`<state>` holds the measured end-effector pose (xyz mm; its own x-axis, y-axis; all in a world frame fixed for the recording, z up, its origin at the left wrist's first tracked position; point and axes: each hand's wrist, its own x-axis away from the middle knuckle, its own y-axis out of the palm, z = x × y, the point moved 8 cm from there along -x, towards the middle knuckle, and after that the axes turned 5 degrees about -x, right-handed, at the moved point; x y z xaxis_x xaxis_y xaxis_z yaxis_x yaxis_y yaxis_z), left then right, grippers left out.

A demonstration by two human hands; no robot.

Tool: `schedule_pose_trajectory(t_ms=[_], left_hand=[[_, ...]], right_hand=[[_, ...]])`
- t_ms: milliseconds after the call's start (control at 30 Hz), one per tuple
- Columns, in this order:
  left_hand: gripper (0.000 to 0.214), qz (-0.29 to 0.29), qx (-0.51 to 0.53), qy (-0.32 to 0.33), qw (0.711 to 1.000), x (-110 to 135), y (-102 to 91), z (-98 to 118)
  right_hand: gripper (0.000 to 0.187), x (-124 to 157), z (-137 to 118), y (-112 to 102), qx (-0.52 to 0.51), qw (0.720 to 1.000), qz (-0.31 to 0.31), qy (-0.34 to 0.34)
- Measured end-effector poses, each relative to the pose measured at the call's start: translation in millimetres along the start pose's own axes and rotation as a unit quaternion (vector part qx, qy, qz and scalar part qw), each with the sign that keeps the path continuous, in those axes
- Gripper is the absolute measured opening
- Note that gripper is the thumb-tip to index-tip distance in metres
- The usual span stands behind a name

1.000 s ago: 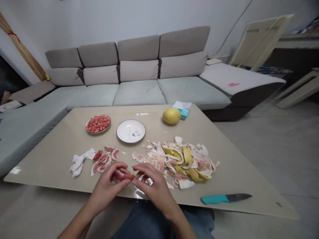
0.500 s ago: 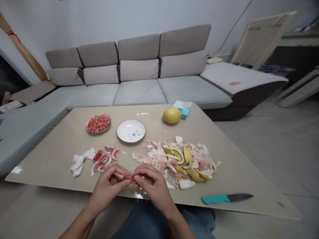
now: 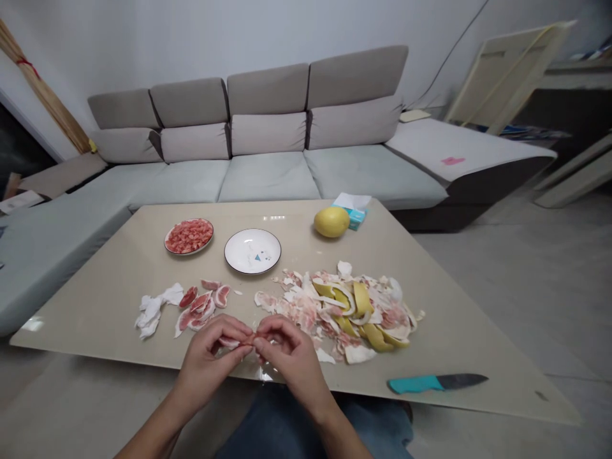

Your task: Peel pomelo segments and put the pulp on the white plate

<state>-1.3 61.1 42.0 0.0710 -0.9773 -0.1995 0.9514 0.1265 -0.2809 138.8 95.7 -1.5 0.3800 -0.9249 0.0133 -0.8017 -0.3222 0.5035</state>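
Observation:
A pink pomelo segment (image 3: 230,343) is pinched between my two hands above the table's near edge. My left hand (image 3: 213,350) closes around its left part. My right hand (image 3: 289,350) grips the other end with thumb and fingertips, and the fingers partly hide the piece. Just beyond my left hand lie several red pomelo segments (image 3: 201,306) with pale membrane on them. To the right of my right hand spreads a heap of yellow pomelo rind (image 3: 361,299) and torn membrane (image 3: 303,303).
A plate of pink pulp pieces (image 3: 189,236) stands at the back left, beside a white plate (image 3: 246,252). A whole pomelo (image 3: 331,222) sits before a tissue pack (image 3: 356,217). Crumpled tissue (image 3: 152,312) lies left; a teal-handled knife (image 3: 418,384) rests near the front right edge.
My fingers have shifted slightly on the pomelo segment, and less of its red flesh shows between the fingertips. The things on the table lie as before.

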Motion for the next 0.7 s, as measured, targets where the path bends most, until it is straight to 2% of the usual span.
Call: schedule_pose_trajectory(t_ms=[67,167,367,533,700], left_hand=[[0.008,0.003,0.007,-0.008,1.000,-0.1,-0.7,-0.1],[0.011,0.013,0.033,-0.034,0.999,-0.9,-2.9,-2.3],[0.012,0.020,0.055,-0.037,0.998,-2.3,-4.4,-2.2],[0.016,0.003,0.131,-0.074,0.989,-2.2,-1.2,-12.3],[0.018,-0.010,0.169,-0.098,0.981,-2.1,0.2,-19.4]], right_hand=[[0.026,-0.5,2.3,-3.5,0.007,1.000,0.005,0.026],[0.030,-0.5,8.7,-4.5,-0.007,0.997,-0.019,0.071],[0.029,0.3,10.0,-3.2,-0.031,0.995,-0.038,0.083],[0.024,1.6,10.6,-3.5,-0.051,0.993,-0.029,0.100],[0.022,2.2,14.5,-2.8,-0.116,0.987,-0.029,0.110]])
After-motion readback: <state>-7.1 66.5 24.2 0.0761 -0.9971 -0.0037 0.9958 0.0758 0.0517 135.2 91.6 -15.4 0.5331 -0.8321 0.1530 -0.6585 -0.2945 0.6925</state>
